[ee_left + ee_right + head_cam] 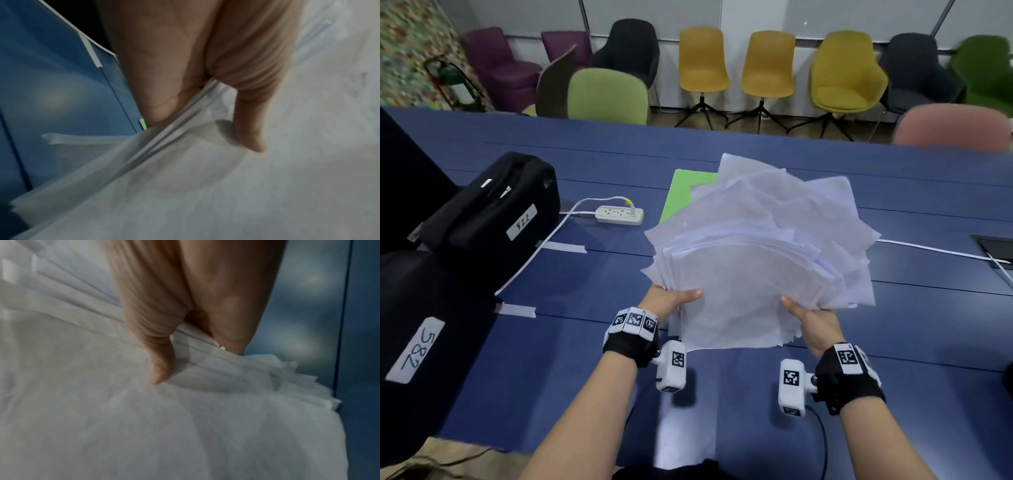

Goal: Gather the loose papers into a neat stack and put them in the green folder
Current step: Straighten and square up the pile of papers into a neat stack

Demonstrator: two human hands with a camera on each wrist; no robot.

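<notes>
Left hand [671, 298] and right hand [812, 322] clamped on near edge of papers [763, 246], thumbs on top. Sheets fanned, uneven, raised above blue bench [585, 342]. Green folder [681, 192] partly covered behind.

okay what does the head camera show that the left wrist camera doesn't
Only the head view shows the right hand, the power strip, the black bags and most of the green folder. Only the left wrist view shows the thumb close up, pressing the top sheet. Both show the left hand gripping the papers over the blue table.

Papers [763, 246] over folder [681, 195] (mostly hidden), power strip [620, 215] & bags [493, 205] to left.
</notes>
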